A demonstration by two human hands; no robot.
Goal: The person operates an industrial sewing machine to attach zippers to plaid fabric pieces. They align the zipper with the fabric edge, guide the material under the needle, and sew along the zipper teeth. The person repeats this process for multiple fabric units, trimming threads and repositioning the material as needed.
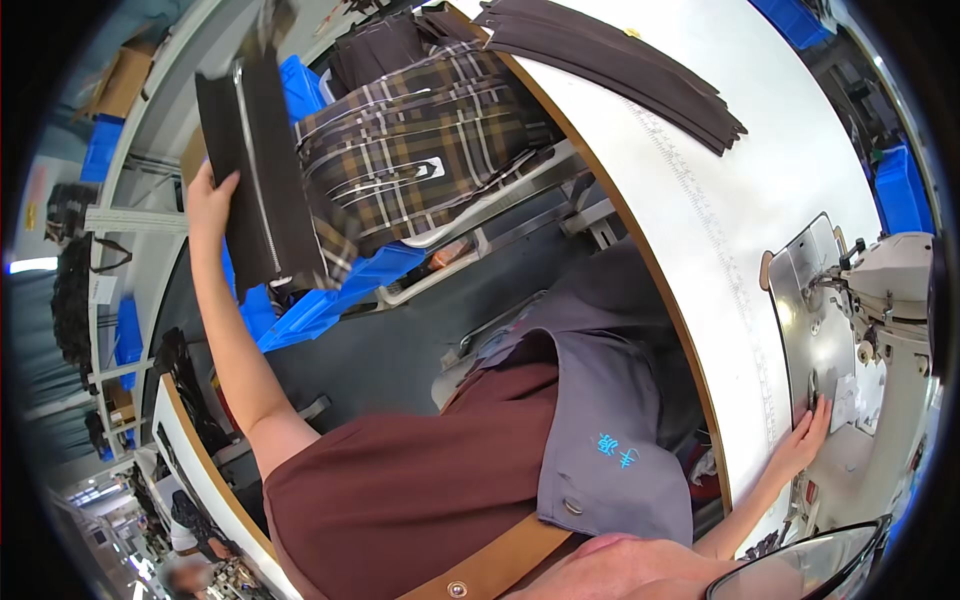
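My left hand (208, 205), at the left, grips the edge of a dark panel (225, 140) with a long silver zipper (257, 190) and plaid fabric on its far side. The panel is held up beside a stack of brown plaid pieces (420, 150) resting on a rack. Far to the right, my right hand (800, 445) rests with extended fingers on the metal bed (800, 330) of a sewing machine (890, 285), just beside a small metal fitting. Dark cut strips (610, 65) lie on the white tabletop (640, 200).
Blue bins (355, 280) sit below the plaid stack, with more bins (900, 190) beyond the machine. Shelving (140, 220) lines the left. A co-worker (190, 535) is at the lower left. The table's wooden edge (600, 165) curves beside my lap.
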